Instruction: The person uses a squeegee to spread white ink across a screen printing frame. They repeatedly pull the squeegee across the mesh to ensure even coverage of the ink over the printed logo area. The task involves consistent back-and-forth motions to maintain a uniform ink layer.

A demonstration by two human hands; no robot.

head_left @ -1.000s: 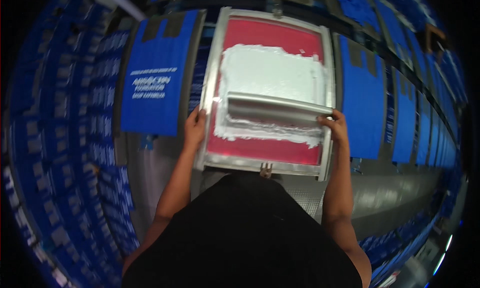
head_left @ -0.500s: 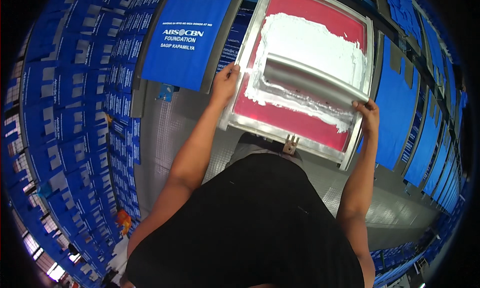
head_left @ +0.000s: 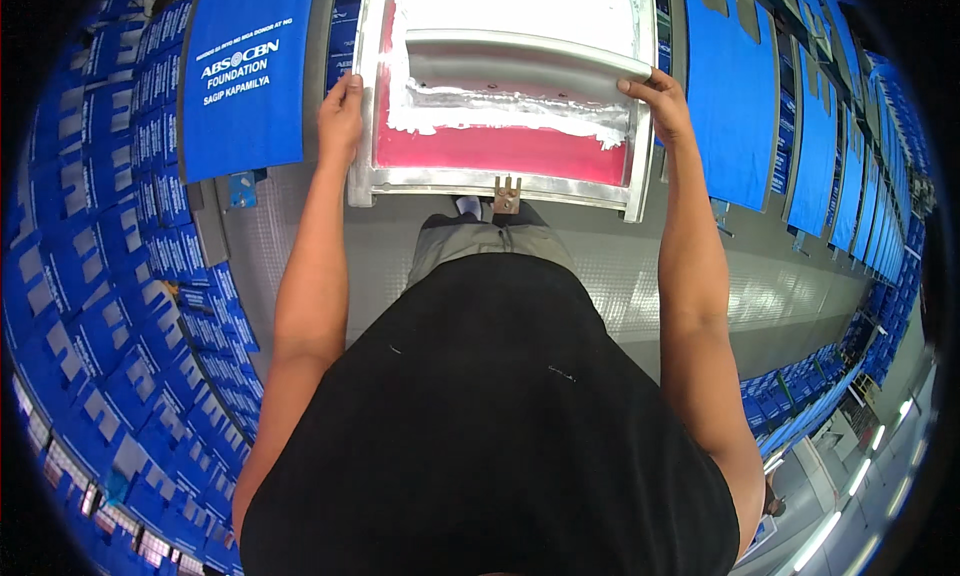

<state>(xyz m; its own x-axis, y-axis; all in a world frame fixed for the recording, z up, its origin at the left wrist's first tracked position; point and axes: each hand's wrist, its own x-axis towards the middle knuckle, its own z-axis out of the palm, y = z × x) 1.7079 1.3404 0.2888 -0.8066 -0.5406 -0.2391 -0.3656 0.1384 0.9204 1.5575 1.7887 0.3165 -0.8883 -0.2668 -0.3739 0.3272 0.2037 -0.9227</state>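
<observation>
A screen printing frame (head_left: 362, 166) with silver metal rails and a red mesh (head_left: 500, 154) lies in front of me. Thick white ink (head_left: 520, 4) covers much of the mesh. A wide metal squeegee (head_left: 520, 66) rests across it, its lower edge smeared with ink. My left hand (head_left: 342, 121) is closed on the frame's left rail. At the right rail, my right hand (head_left: 662, 104) is closed too, its thumb against the squeegee's right end and its fingers at the rail's outer side. A small metal bracket (head_left: 507, 196) sits on the near rail.
A blue printed fabric panel (head_left: 245, 86) lies on a board left of the frame. More blue panels (head_left: 735, 106) line up on the right. Many blue printed pieces (head_left: 70, 306) fill the far left. Grey floor (head_left: 620, 296) shows below the frame.
The frame, squeegee and both hands now appear farther left and higher, and less tilted, as the whole view has shifted. Both hands keep their places on the frame and squeegee.
</observation>
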